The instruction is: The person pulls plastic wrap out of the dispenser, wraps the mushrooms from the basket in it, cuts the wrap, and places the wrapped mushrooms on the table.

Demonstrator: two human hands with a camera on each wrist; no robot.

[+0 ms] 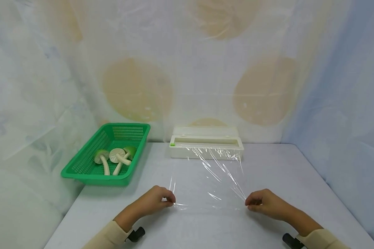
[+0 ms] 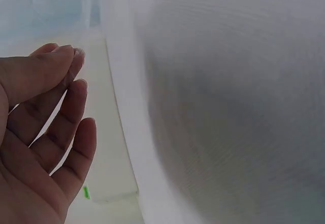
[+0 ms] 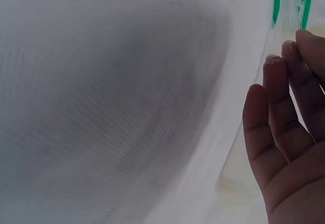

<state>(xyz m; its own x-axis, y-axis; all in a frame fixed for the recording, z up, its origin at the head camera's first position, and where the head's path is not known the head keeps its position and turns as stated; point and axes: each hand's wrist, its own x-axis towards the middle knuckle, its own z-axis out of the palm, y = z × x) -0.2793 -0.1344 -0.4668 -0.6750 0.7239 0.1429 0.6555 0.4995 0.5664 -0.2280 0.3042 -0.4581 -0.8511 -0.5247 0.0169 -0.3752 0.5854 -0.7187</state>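
A clear sheet of plastic wrap [image 1: 210,183] stretches from the front of a white wrap dispenser box [image 1: 207,153] toward the person. The left hand [image 1: 159,200] pinches its near left corner between thumb and fingertips; the right hand [image 1: 266,204] pinches the near right corner. Bright creases run across the film from the box to the right hand. The box's lid stands raised at the back. In the left wrist view, the left hand [image 2: 43,102] has thumb and index finger together. In the right wrist view, the right hand [image 3: 289,107] pinches film at its fingertips.
A green plastic basket [image 1: 104,179] stands at the left of the white table [image 1: 268,166], holding three mushrooms [image 1: 119,157] with green caps and white stems. Patterned curtains [image 1: 205,76] enclose the back and both sides. Dark wrist devices [image 1: 136,234] sit below each sleeve.
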